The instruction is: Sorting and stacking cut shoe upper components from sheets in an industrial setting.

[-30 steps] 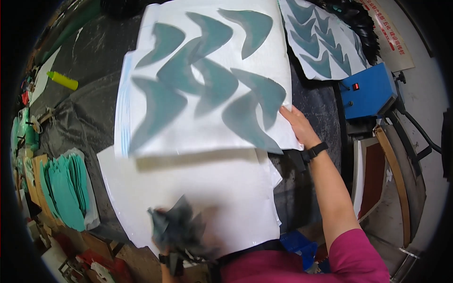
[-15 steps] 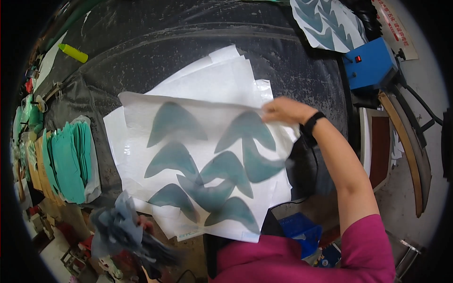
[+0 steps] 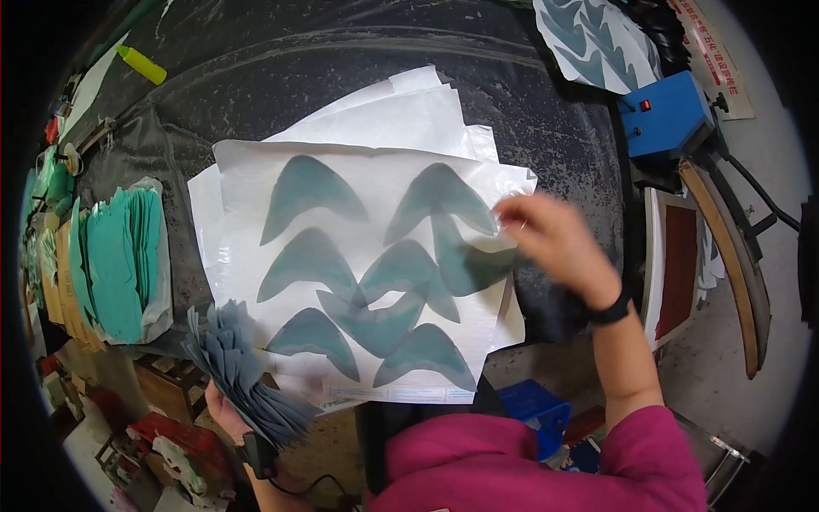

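At white sheets (image 3: 367, 175), left fingers (image 3: 218, 408) clutching gray pieces (image 3: 234, 358), right fingers (image 3: 519, 215) blurred (grip unclear)

We look steeply down from person's head, left fisheye lens, over magenta shirt (image 3: 512, 465) at lower edge; black surface (image 3: 341, 68) near ahead, straight lines bending toward dark rim.

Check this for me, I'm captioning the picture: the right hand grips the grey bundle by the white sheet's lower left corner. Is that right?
No, you have the wrong side: the head view shows the left hand gripping the grey bundle by the white sheet's lower left corner.
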Available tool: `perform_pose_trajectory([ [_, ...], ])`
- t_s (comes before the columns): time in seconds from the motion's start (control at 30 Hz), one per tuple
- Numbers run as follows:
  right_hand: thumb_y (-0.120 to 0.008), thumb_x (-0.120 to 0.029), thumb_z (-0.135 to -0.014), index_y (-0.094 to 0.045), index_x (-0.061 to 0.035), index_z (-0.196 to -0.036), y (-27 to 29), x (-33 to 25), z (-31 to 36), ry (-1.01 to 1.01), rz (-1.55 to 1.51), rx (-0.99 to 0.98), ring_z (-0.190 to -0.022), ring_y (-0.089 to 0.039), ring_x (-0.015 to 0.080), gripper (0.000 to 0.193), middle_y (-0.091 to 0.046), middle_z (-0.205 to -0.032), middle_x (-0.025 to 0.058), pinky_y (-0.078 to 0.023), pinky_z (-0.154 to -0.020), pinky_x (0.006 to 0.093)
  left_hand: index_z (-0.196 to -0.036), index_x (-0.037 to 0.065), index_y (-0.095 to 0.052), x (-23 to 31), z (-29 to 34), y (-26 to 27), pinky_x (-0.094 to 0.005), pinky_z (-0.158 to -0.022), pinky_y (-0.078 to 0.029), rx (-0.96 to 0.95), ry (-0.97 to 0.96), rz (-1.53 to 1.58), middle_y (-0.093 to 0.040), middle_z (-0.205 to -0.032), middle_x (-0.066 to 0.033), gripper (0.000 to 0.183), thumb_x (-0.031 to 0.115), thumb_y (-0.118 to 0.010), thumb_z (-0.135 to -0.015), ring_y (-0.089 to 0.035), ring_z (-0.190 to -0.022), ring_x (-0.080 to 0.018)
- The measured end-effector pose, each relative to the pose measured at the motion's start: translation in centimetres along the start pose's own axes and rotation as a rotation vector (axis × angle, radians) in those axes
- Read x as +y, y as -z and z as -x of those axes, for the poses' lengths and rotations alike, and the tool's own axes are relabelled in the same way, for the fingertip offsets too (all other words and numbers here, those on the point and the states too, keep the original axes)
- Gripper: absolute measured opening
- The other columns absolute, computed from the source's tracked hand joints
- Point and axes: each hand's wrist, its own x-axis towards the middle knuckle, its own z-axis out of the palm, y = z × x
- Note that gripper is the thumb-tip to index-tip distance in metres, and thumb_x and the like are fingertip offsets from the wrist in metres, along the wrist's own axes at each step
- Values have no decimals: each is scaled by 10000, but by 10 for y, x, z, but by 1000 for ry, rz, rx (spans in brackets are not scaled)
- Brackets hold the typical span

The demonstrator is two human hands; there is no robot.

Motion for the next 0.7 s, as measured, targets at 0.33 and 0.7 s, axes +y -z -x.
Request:
perform_pose_trajectory([
  [0.33, -647, -16, -847, -550, -57, -1407, -102, 52, 54, 170, 403, -86, -1375, -472, 375, 569, -490, -1462, 187, -402, -1125, 503, -1287, -19, -645, 17, -23, 29, -422, -1030, -537, 47, -7, -66, -712, -1242, -139, 459, 326, -556, -997, -683, -1095, -324],
  [0.7, -621, -15, -796, -574, -10, -1332, -73, 68, -1, 202, 254, -55, -1222, -548, 400, 539, -575, -1320, 215, -449, -1052, 484, -1341, -7, -616, -19, 2, 9, -432, -1017, -535, 121, 87, -128, -695, -1296, -135, 487, 320, -565, -984, -675, -1147, -305],
])
